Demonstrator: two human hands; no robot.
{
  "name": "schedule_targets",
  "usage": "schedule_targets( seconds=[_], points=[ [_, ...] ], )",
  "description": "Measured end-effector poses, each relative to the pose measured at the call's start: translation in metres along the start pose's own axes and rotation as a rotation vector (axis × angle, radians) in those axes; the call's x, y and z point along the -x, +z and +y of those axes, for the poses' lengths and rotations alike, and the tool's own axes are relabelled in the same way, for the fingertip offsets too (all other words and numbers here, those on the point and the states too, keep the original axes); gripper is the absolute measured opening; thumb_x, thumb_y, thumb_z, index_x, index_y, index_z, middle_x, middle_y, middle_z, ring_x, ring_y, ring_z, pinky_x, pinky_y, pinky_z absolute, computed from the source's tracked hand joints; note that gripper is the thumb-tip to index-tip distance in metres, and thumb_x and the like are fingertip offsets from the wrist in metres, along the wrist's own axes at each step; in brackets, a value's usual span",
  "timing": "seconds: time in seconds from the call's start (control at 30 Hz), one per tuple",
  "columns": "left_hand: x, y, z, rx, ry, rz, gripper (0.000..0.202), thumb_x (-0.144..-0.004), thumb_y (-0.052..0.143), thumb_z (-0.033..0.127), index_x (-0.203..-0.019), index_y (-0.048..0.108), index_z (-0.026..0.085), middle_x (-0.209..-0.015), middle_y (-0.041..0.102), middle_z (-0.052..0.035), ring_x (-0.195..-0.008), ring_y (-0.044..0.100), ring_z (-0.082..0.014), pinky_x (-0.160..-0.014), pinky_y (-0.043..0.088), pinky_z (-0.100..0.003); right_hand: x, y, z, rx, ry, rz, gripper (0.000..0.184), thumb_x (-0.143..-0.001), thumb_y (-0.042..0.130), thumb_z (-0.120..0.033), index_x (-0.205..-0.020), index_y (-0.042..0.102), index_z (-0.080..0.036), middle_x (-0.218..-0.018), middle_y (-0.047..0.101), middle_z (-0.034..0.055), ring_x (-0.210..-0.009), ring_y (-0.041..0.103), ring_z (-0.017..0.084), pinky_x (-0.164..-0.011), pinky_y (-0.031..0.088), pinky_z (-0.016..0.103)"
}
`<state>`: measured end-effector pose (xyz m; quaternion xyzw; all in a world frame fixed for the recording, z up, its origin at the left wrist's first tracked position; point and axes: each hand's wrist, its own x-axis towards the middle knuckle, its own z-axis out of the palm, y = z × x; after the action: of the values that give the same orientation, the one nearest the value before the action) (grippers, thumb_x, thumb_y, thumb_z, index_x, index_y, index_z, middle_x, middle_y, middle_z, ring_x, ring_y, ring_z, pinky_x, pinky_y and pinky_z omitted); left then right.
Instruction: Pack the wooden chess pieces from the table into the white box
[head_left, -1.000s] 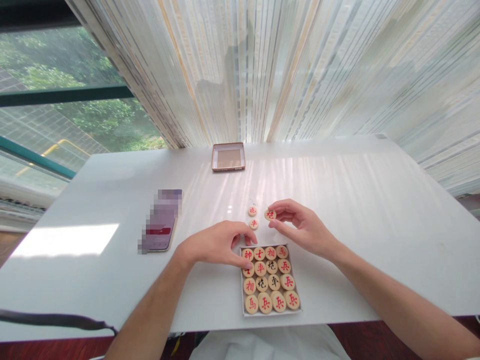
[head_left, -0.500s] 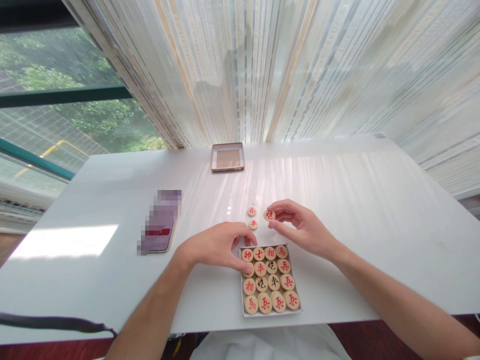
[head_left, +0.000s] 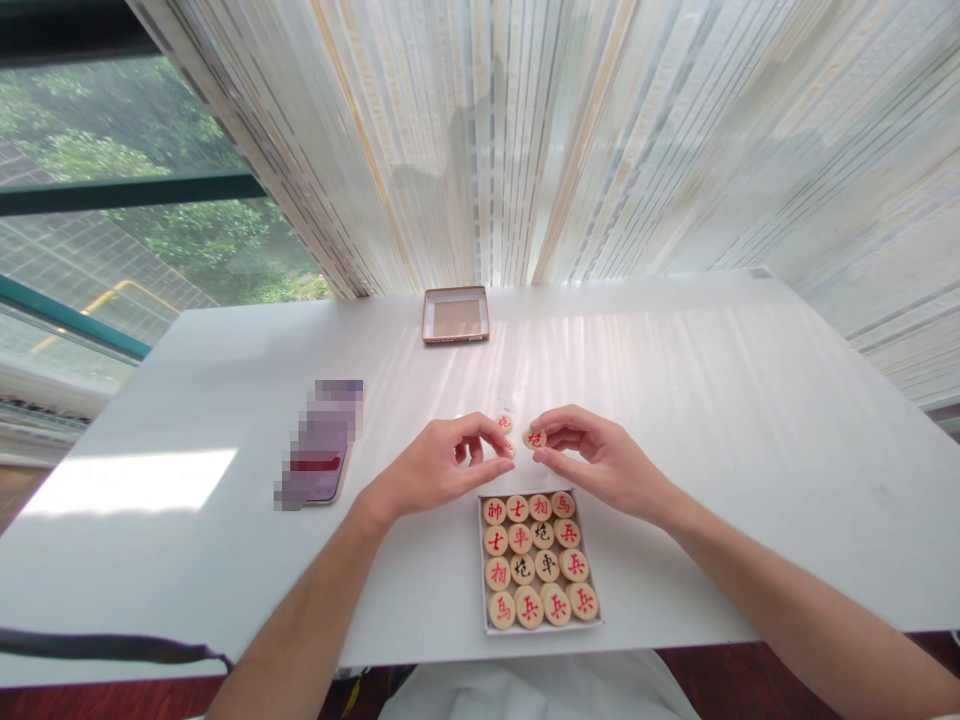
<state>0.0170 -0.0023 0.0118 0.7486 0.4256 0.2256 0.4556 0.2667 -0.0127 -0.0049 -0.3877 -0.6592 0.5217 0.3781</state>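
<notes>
A shallow white box [head_left: 482, 610] near the table's front edge holds several round wooden chess pieces [head_left: 538, 562] with red and black characters. My right hand [head_left: 600, 460] is just beyond the box, pinching one red-marked piece [head_left: 534, 437] between thumb and fingers. My left hand [head_left: 439, 468] is beside it, its fingers curled. Its fingertips close on a loose piece [head_left: 510, 447] lying on the table. Another loose piece [head_left: 504, 423] peeks out just behind my left fingers.
The white table [head_left: 712, 400] runs to a striped curtain at the back. A brown-rimmed box lid [head_left: 456, 315] lies at the far middle. A phone [head_left: 321, 440] lies to the left. A dark strap [head_left: 112, 645] crosses the lower left corner.
My left hand has left the box's corner and moved up to the loose pieces. My right hand, still with its piece, has shifted slightly towards the left hand.
</notes>
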Motion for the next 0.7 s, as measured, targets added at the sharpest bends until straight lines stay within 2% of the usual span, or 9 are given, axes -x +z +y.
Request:
schedule_targets(
  seconds=[0.17, 0.37, 0.7],
  points=[
    [-0.002, 0.009, -0.001, 0.079, 0.048, 0.079, 0.022, -0.09, 0.074, 0.036, -0.106, 0.068, 0.022, -0.102, 0.074, -0.0018, -0.072, 0.06, -0.0105, -0.065, 0.046, -0.025, 0.0, 0.003, 0.0, -0.034, 0.001, -0.019, 0.024, -0.09, 0.075, -0.034, -0.11, 0.07, -0.024, -0.108, 0.072, 0.0053, -0.093, 0.071, 0.019, -0.089, 0.063, 0.039],
    [-0.004, 0.015, -0.003, 0.091, 0.058, 0.078, 0.025, -0.09, 0.073, 0.037, -0.11, 0.068, 0.021, -0.096, 0.074, -0.0026, -0.069, 0.059, -0.011, -0.063, 0.045, -0.026, 0.001, 0.005, 0.001, -0.03, 0.01, -0.042, 0.027, -0.089, 0.076, -0.037, -0.111, 0.069, -0.023, -0.105, 0.073, 0.0055, -0.09, 0.071, 0.018, -0.086, 0.063, 0.038],
    [-0.004, 0.015, 0.0, 0.07, 0.064, 0.093, 0.021, -0.09, 0.072, 0.037, -0.103, 0.069, 0.02, -0.095, 0.073, -0.0026, -0.068, 0.057, -0.0104, -0.062, 0.045, -0.026, 0.001, 0.006, 0.0, -0.064, 0.024, -0.066, 0.024, -0.092, 0.072, -0.036, -0.112, 0.07, -0.023, -0.107, 0.074, 0.0055, -0.096, 0.072, 0.02, -0.089, 0.062, 0.039]
  ],
)
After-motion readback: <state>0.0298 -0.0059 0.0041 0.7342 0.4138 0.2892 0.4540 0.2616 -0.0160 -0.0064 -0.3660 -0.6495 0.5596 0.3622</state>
